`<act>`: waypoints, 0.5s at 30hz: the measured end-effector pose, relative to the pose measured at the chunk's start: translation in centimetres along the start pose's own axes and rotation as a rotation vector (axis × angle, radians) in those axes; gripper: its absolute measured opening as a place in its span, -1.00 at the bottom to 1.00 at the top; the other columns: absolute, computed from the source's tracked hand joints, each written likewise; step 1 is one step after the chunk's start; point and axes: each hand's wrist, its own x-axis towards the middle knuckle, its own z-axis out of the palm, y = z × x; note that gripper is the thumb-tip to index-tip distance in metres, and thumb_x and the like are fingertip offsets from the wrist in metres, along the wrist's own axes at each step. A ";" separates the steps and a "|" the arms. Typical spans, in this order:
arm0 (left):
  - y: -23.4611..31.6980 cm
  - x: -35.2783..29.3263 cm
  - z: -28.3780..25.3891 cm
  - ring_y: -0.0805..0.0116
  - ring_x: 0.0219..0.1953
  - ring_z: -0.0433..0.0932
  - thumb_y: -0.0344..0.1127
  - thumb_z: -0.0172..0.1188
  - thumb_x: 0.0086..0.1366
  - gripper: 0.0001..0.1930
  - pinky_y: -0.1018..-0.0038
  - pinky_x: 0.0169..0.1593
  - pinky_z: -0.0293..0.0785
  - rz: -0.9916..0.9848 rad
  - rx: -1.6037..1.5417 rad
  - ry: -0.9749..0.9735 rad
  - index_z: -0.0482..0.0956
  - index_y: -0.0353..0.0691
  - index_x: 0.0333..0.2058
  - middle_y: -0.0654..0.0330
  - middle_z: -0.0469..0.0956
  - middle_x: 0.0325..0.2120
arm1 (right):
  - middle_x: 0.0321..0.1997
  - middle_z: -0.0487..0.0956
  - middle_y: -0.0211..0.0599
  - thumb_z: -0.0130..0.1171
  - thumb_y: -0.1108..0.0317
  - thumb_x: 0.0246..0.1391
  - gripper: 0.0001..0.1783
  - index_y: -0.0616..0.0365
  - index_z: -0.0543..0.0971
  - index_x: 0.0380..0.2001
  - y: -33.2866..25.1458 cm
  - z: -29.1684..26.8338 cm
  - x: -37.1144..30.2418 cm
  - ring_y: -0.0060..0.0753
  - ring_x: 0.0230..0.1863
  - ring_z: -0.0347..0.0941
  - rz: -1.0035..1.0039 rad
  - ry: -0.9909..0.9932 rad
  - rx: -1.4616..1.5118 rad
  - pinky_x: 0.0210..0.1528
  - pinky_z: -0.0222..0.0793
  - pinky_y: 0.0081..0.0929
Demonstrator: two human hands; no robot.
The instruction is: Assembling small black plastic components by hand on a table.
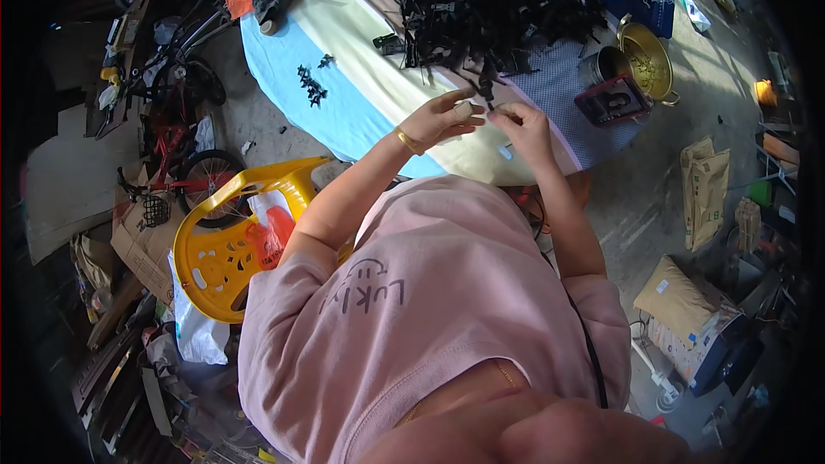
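Observation:
My right hand (524, 127) is closed in a pinch at the near edge of the table. A slim black plastic part (486, 88) reaches from its fingertips toward the pile. Just left of it, my left hand (440, 122) has its fingers stretched out and apart, with nothing visible in it. A pale wrap covers one of its fingers, and a gold-coloured bracelet circles the wrist. Beyond both hands lies a large heap of black plastic parts (490, 4). A small group of similar black pieces (311, 86) rests on the blue stripe of the tablecloth (369, 112).
Right of the heap stand a gold-coloured two-handled pot (669, 69), a metal cup (604, 67), a dark red-framed box (612, 101) and a blue basket (662, 0). A yellow plastic chair (199, 279) is at my left, with a red bicycle (172, 133) beyond.

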 end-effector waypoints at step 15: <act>2.0 -2.6 2.7 0.28 -0.16 0.49 -0.49 0.06 0.17 -0.52 0.46 -0.05 0.38 0.224 0.019 0.004 0.20 -0.22 0.08 0.00 0.41 -0.09 | -0.65 0.42 -0.45 0.14 0.50 -0.06 -0.89 0.30 0.49 -0.41 -2.6 2.3 -3.8 -0.69 -0.62 0.27 -0.030 -0.017 -0.101 -0.59 0.15 -0.69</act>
